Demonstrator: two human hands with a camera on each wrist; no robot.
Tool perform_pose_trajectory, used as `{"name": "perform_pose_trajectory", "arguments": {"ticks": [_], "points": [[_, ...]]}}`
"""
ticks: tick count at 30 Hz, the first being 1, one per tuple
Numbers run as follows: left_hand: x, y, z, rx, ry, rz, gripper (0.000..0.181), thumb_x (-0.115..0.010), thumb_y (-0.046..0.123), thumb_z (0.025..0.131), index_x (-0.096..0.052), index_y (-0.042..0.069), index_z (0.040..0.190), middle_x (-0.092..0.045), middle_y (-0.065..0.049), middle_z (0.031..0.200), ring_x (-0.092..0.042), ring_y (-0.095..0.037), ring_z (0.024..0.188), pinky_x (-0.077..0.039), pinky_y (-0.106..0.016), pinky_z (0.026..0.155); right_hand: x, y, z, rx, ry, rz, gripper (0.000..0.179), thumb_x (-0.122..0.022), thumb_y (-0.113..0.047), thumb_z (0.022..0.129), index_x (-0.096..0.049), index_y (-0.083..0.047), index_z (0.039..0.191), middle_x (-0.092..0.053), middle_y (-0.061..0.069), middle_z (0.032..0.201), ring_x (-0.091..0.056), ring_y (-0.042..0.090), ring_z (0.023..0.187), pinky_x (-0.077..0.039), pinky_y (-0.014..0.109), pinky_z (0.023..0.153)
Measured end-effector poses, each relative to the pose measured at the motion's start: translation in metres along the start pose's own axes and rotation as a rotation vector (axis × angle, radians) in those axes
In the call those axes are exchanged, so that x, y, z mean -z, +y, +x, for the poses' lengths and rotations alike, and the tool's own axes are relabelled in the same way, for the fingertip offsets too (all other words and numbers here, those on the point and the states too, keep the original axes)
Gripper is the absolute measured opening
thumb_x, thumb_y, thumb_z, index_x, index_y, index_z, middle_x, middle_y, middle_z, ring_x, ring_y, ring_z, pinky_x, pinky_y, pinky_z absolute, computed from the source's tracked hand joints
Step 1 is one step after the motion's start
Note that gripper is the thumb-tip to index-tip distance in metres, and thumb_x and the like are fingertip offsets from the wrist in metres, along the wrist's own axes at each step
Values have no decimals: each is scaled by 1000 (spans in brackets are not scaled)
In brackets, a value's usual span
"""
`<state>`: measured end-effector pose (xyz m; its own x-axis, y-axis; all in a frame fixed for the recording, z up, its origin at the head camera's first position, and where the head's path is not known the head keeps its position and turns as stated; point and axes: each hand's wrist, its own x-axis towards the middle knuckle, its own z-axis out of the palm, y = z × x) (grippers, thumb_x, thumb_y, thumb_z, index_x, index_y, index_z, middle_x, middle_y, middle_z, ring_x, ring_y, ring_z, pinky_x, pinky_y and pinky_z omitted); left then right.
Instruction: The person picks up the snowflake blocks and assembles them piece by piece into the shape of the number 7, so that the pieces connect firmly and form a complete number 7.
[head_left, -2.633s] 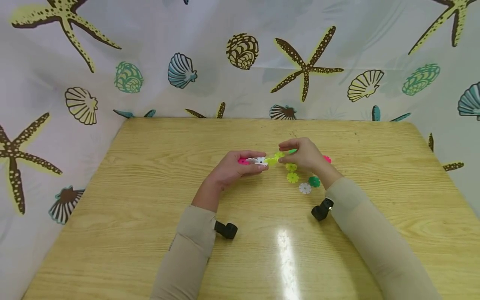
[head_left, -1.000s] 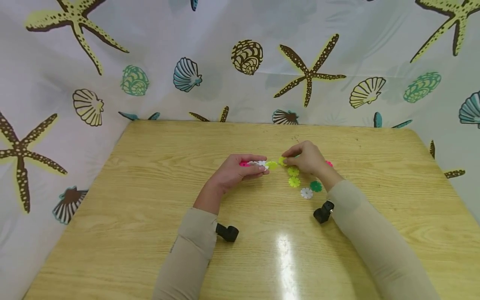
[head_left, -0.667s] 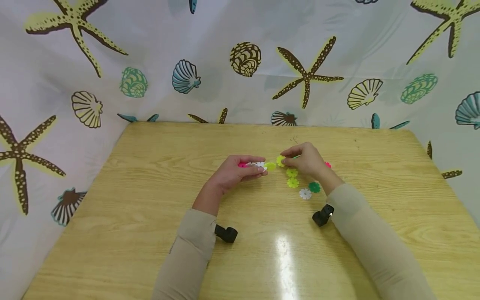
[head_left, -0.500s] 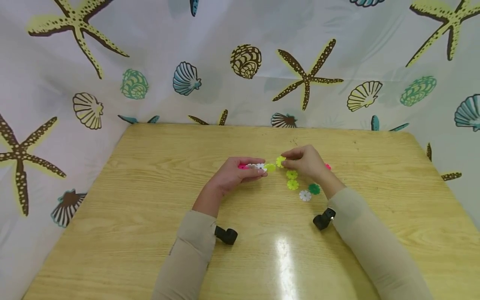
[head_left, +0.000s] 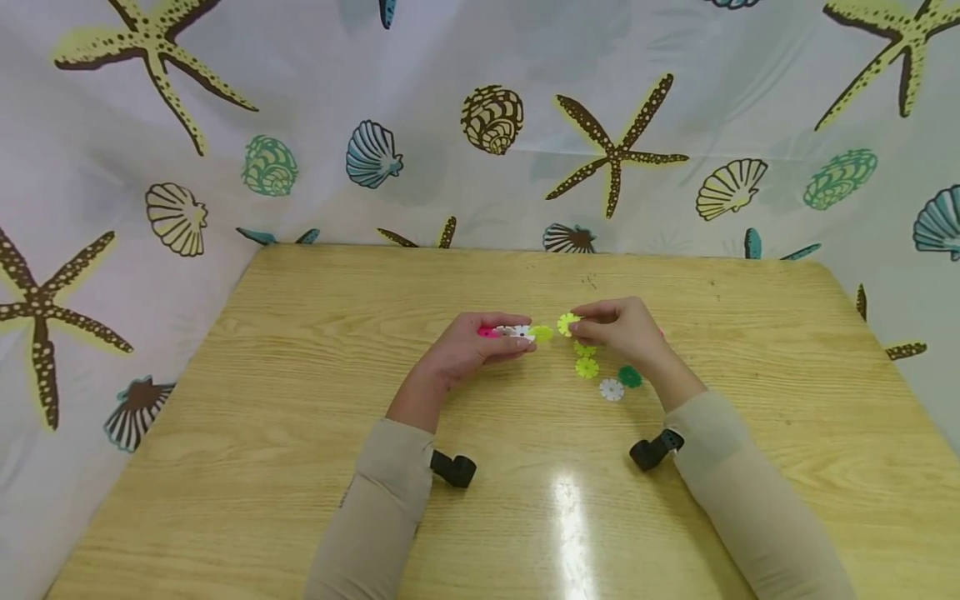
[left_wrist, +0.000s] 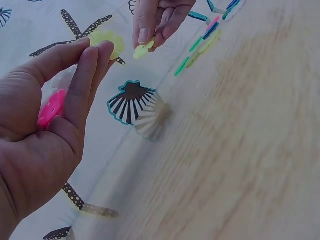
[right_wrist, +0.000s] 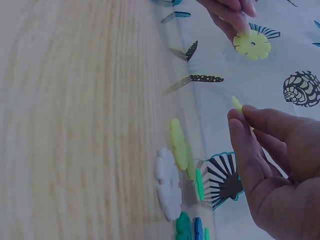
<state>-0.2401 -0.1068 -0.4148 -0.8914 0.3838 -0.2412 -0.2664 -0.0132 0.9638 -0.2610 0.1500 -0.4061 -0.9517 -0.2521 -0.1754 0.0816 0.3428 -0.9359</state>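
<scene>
A white cloth [head_left: 420, 67] printed with starfish and shells rises at the left, runs along the back and comes down on the right, bordering a wood-grain table [head_left: 300, 375]. Left of centre, a beige sleeve [head_left: 375, 517] reaches in, with a small black camera [head_left: 454, 470] at its wrist. The left hand [head_left: 468, 342] has its thumb and fairly straight fingers closed together on a row of notched plastic discs: a pink disc [head_left: 487, 332] deepest in the palm, white pieces [head_left: 519, 333] in the middle, and a yellow disc [head_left: 542, 333] at the fingertips (whether they are all locked together, I cannot tell).

Just right of that end, a small gap away, is a second yellow disc [head_left: 567, 324], pinched between the thumb and forefinger of the right hand [head_left: 626, 327]. Below those fingertips two more yellow discs [head_left: 587, 367] lie on the table, with a white disc [head_left: 611, 389] and a dark green disc [head_left: 630, 377] touching or nearly so. The right wrist view also shows a blue piece [right_wrist: 198, 229] and slim light green edges [right_wrist: 199, 184] near them. Past the right hand's edge a sliver of pink [head_left: 662, 333] peeks out, mostly hidden. Furthest right is the other sleeve [head_left: 757, 500], its own black camera [head_left: 654, 451] at the cuff.
</scene>
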Motion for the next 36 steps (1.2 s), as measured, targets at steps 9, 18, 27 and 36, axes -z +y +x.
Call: {"name": "perform_pose_trajectory", "arguments": {"ticks": [9, 18, 27, 36], "points": [[0, 0, 0, -2, 5, 9, 49, -73, 7, 90, -59, 3, 137, -77, -1, 95, -74, -14, 97, -59, -26, 92, -2, -2, -8, -14, -6, 112, 33, -65, -5, 95, -65, 5, 127, -66, 26, 124, -75, 17, 93, -60, 39, 91], [-2, -2, 3, -4, 28, 35, 48, -75, 9, 89, -62, 5, 135, -76, -2, 96, -74, -15, 97, -59, -25, 90, -2, -8, -19, 9, -9, 160, 33, -65, -5, 95, -64, 8, 126, -69, 23, 120, -74, 9, 86, -61, 34, 88], [-4, -2, 3, 0, 39, 66, 49, -77, 12, 88, -63, 6, 134, -75, -5, 100, -73, -20, 100, -59, -25, 90, -5, -7, -25, 10, -14, 194, 34, -67, -8, 95, -65, 7, 126, -70, 19, 120, -75, 10, 87, -59, 39, 92], [-3, -3, 5, -3, 26, 65, 49, -75, 10, 89, -61, 4, 136, -77, -5, 101, -74, -18, 101, -59, -25, 90, -7, -9, -27, 33, -28, 222, 35, -68, -6, 94, -64, 8, 126, -74, 8, 107, -75, 14, 88, -58, 45, 92]]}}
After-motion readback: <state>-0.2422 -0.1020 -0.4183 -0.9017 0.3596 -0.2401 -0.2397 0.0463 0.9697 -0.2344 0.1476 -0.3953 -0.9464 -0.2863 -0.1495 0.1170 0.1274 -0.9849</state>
